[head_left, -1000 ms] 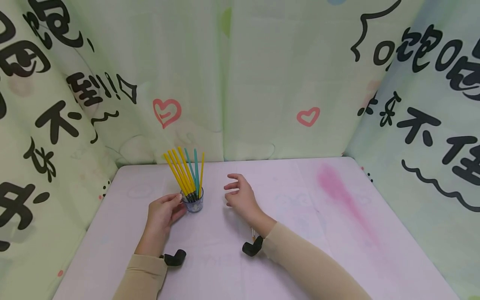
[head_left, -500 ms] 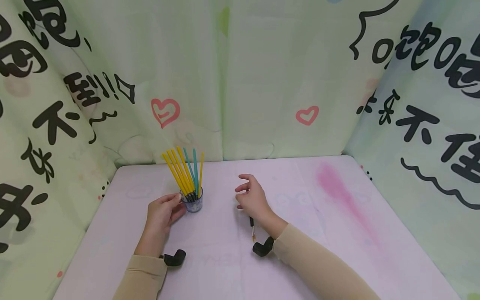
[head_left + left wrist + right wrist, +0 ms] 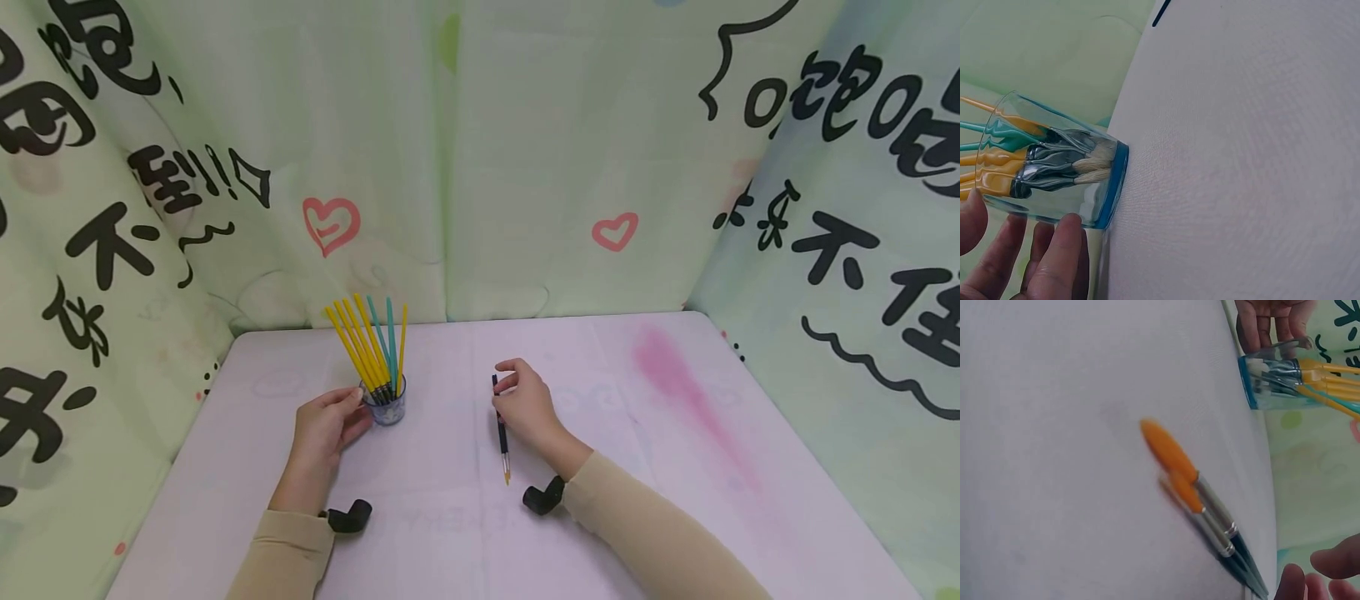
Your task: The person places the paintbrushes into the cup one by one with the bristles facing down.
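A clear cup (image 3: 390,412) with a blue base stands on the table, holding several yellow-handled brushes (image 3: 367,350) and teal-handled brushes (image 3: 392,337), bristles down. My left hand (image 3: 321,429) grips the cup's left side, thumb at the rim and fingers against the wall in the left wrist view. To the right, my right hand (image 3: 528,404) hovers over black-handled paintbrushes (image 3: 502,440) on the table, thumb and fingers apart. The right wrist view shows two: a larger orange-bristled brush (image 3: 1168,447) and a smaller one (image 3: 1186,492) alongside, their handle ends out of sight.
A pale pink cloth covers the table (image 3: 420,533), with a darker pink streak (image 3: 690,392) at the right. Printed curtains (image 3: 517,167) rise at the back and both sides. A black wrist camera mount (image 3: 543,497) juts from the right sleeve, near the table.
My right hand has moved rightward, away from the cup, uncovering the black-handled paintbrush that was mostly hidden behind it. My left hand and the cup have stayed in place.
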{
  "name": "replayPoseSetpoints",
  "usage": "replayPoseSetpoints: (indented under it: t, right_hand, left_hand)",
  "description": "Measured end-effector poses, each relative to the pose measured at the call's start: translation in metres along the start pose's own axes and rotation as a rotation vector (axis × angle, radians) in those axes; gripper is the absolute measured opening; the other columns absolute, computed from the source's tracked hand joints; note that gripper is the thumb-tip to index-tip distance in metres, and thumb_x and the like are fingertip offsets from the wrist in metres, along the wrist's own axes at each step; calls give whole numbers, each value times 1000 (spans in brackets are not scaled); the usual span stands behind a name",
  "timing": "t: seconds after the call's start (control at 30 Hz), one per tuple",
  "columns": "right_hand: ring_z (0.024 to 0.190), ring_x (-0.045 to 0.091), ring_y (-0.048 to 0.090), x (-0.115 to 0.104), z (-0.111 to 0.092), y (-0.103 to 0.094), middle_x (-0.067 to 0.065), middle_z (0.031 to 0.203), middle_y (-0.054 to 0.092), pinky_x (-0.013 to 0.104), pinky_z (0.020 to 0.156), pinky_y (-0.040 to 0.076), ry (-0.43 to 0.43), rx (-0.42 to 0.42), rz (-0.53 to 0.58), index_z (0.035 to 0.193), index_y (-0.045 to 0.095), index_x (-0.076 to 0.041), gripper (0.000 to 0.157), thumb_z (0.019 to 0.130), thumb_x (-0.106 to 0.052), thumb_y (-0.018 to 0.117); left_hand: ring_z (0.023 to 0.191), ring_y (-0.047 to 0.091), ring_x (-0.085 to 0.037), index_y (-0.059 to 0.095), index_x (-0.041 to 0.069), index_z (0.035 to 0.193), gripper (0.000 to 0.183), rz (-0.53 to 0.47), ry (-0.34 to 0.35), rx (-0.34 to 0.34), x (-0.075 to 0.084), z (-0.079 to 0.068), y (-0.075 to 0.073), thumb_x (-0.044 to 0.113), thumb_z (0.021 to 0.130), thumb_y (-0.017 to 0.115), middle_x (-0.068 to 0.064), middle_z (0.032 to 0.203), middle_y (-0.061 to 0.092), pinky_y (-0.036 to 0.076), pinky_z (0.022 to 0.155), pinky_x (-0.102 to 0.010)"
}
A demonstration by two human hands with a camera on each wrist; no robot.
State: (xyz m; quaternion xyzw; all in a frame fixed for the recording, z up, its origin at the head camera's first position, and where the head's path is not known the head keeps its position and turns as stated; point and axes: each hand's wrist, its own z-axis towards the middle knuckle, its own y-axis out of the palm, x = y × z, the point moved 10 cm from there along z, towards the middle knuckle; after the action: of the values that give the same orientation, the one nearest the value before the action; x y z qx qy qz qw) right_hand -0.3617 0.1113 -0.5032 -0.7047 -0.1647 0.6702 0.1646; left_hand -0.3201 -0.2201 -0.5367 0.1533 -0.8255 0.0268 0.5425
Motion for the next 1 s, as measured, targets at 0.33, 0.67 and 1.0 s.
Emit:
replayPoseSetpoints:
  t: [0.33, 0.67, 1.0]
  right_hand:
    - [75, 19, 62, 10, 3, -10, 6, 93, 70, 24, 63, 51, 5, 57, -171, 122, 69, -6, 44, 79, 4, 71]
    - [77, 19, 60, 12, 5, -8, 4, 89, 67, 24, 65, 50, -7, 47, -231, 121, 68, -4, 42, 80, 3, 77]
    - [78, 20, 59, 11, 7, -6, 3, 88, 66, 25, 67, 49, -16, 34, -283, 123, 67, -4, 44, 81, 5, 75]
  left_hand:
    - [92, 72, -11, 63, -4, 142, 42, -6, 7, 1, 0, 0, -1, 15, 105, 72, 3, 100, 74, 68, 89, -31]
    - [93, 73, -12, 64, -1, 141, 40, 13, -2, 11, -1, 2, -2, 17, 106, 71, 0, 106, 74, 69, 88, -31]
    - [94, 73, -12, 64, -1, 141, 41, 10, -7, 2, -2, 2, 0, 17, 106, 71, -1, 108, 74, 68, 90, -31]
